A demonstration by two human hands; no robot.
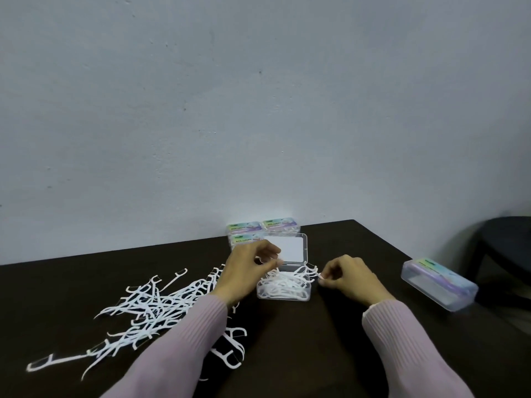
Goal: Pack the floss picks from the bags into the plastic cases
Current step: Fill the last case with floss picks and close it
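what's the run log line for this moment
left hand: pinches floss pick | right hand: pinches pick at open case rim | loose picks: on table

Loose floss picks (149,305) left on tabletop (330,340); open case (284,285) centre, three closed cases (263,229) behind, another case (438,284) right.

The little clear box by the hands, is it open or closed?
Open. The clear case has its lid tipped up behind, and floss picks show inside.
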